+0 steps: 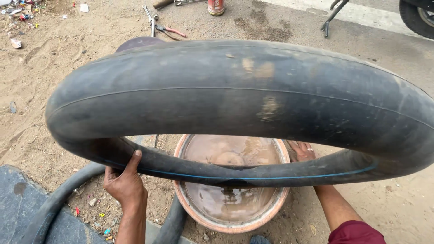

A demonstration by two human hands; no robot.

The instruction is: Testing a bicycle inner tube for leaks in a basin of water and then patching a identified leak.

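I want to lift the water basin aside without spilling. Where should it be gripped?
Grip the basin by its orange rim at two opposite sides, reaching from below the inflated tube that spans it. It sits upright and nearly full, so keep it level.

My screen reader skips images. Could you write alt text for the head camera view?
Two hands, left hand and right hand, hold a big black inner tube above a round tub of muddy water on sandy ground. Pliers lie beyond.

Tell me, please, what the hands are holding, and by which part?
Both hold the inflated black inner tube: left hand and right hand grip its near lower section.
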